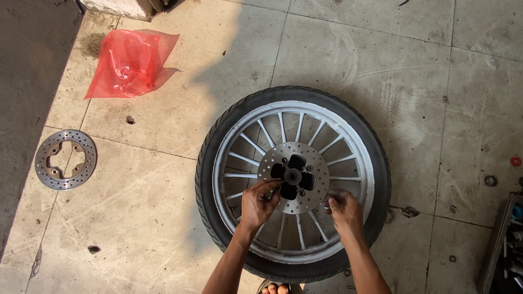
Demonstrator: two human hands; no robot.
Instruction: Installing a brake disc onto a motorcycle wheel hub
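View from above of a motorcycle wheel (293, 182) lying flat on a pale tiled floor (414, 71), its black tyre around a silver spoked rim. A drilled brake disc (313, 163) sits on the hub at the wheel's centre, with a dark cross-shaped opening in its middle.

Two bare forearms reach in from the bottom edge. The left hand (259, 204) rests at the disc's lower left edge, fingers curled onto the disc near the hub. The right hand (343, 209) is at the disc's lower right edge, fingertips pinched together; it may be holding a small part such as a bolt, but it is too small to tell.

Well apart to the left, a second brake disc (66, 159) lies flat on the floor. Above that, a crumpled red plastic bag (128, 64) lies on the tiles. A tool tray (504, 245) shows partly at the right edge. Toes (275, 288) of a foot peek in at the bottom.
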